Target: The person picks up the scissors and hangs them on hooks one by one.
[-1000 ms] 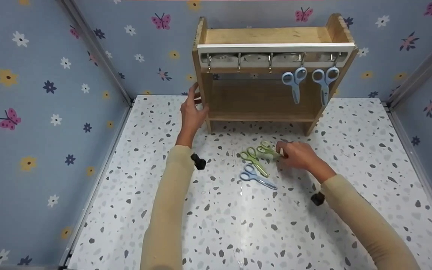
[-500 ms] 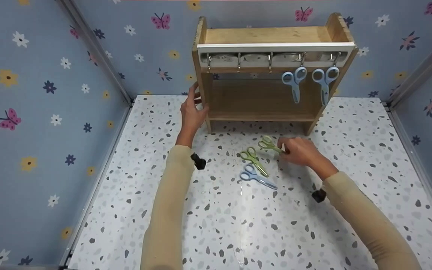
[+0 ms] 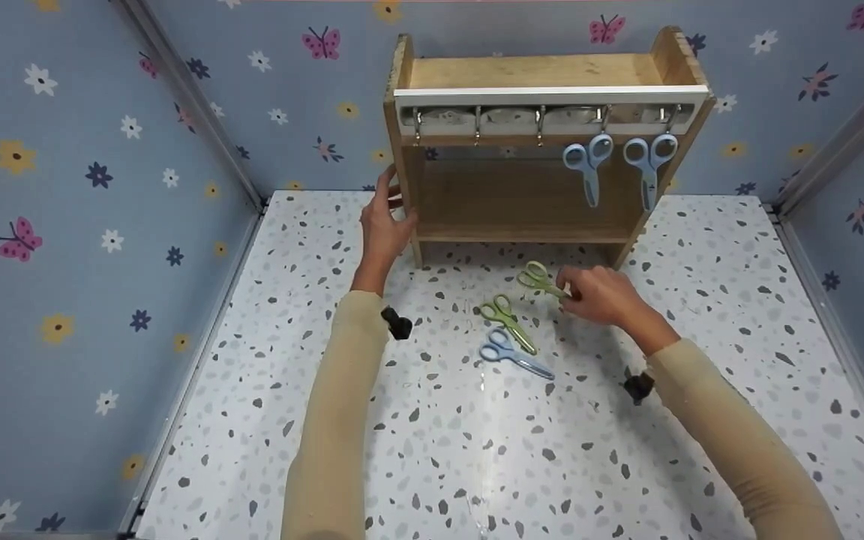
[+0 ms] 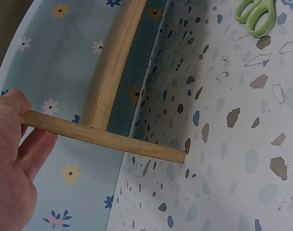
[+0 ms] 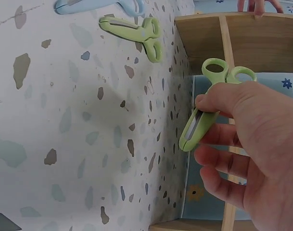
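My right hand (image 3: 601, 295) pinches a pair of green scissors (image 5: 202, 126) by the blade end, between thumb and fingers, with the two handle loops pointing away from the palm. My left hand (image 3: 385, 225) grips the left side panel of a wooden shelf (image 3: 522, 234), thumb on the near side and fingers behind; the left wrist view shows the panel (image 4: 132, 144) held at its edge. On the speckled table, a second pair of green scissors (image 3: 508, 323) lies beside blue scissors (image 3: 516, 355), below the held pair in the head view.
A white rail (image 3: 552, 96) with several metal hooks (image 3: 478, 124) runs across the shelf's front. Blue scissors (image 3: 590, 169) and another blue pair (image 3: 649, 171) hang from the hooks at the right. Flowered walls (image 3: 87, 285) enclose the speckled table (image 3: 432, 465).
My right hand has lifted the green scissors and moved them slightly away from me, toward the shelf. The left hand keeps its hold on the shelf panel.
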`<act>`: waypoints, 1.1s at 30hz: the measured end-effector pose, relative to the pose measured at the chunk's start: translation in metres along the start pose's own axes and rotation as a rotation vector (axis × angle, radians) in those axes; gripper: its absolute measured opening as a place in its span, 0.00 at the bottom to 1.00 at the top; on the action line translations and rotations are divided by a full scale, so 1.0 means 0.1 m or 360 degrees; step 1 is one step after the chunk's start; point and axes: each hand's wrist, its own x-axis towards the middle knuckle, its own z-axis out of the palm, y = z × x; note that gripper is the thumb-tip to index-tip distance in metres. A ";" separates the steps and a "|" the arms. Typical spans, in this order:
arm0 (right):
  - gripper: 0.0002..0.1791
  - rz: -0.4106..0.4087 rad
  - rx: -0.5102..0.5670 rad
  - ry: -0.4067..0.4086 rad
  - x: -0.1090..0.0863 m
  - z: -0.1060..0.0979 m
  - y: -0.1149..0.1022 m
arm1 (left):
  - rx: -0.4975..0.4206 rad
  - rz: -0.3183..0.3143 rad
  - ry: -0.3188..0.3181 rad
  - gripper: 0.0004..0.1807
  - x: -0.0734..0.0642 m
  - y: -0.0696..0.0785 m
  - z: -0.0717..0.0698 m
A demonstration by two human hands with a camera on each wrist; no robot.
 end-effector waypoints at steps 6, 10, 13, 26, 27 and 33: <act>0.09 0.0029 0.0016 0.0013 0.01 -0.04 -0.02 | 0.0017 -0.0001 0.0005 0.44 0.00 0.01 0.01; 0.10 0.0022 0.0008 0.0027 0.03 -0.07 -0.03 | 0.0037 -0.0018 0.0011 0.44 0.00 0.01 0.01; 0.10 0.0039 0.0007 0.0013 0.04 -0.10 -0.04 | 0.0048 -0.0022 0.0015 0.45 0.00 0.01 0.01; 0.12 0.0035 0.0037 0.0045 0.05 -0.14 -0.05 | 0.0070 -0.0039 0.0009 0.44 0.01 0.03 0.01; 0.11 0.0024 0.0038 0.0055 0.05 -0.14 -0.05 | 0.0073 -0.0042 0.0010 0.44 0.01 0.03 0.01; 0.11 0.0002 0.0037 0.0091 0.05 -0.16 -0.04 | 0.0063 -0.0041 0.0007 0.45 0.01 0.03 0.00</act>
